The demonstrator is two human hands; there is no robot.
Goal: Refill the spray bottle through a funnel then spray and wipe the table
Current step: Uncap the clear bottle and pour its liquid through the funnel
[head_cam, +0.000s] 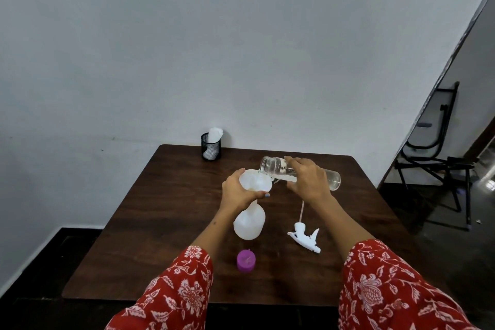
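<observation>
From the head camera, a white spray bottle (249, 222) stands near the middle of the dark wooden table (150, 222), and a white funnel (255, 181) sits in its neck. The left hand (238, 190) is curled around the funnel and holds it at the rim. The right hand (308, 179) grips a clear jar (270, 166), tipped almost flat, with its open mouth just above the funnel rim. The white trigger head (305, 239) with its thin tube lies on the table to the right of the bottle. A purple cap (246, 260) lies nearer the front edge. A black mesh cup (211, 146) with white cloth inside stands at the far edge.
</observation>
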